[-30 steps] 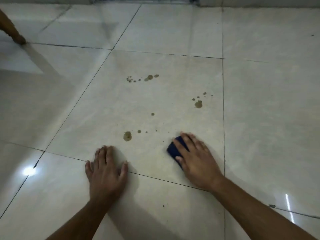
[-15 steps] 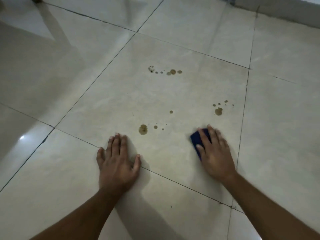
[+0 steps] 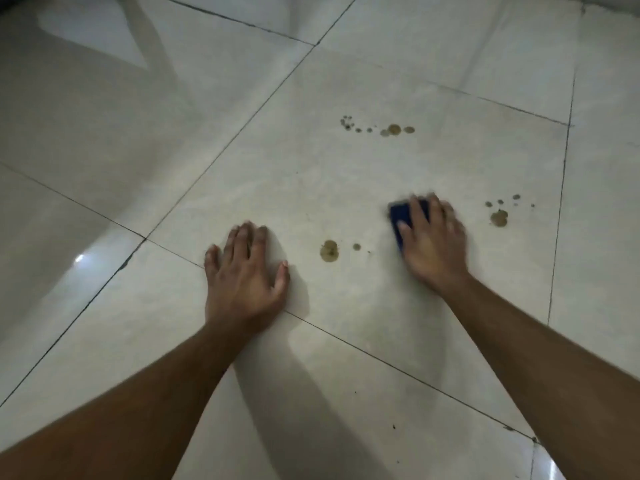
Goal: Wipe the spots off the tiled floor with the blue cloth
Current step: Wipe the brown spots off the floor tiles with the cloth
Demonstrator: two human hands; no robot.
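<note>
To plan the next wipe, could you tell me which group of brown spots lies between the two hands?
The big round spot with small specks beside it, between the left hand and right hand; the other clusters lie farther up and to the right.

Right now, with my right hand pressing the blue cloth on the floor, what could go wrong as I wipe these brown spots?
The blue cloth is small and mostly hidden under the right hand, so fingers may smear the spots.
The big brown spot lies between the cloth and the left hand; a wide stroke could drag it toward that hand.
The far row of spots needs a long reach, and the left hand braces on glossy tile that might be slippery.
</note>
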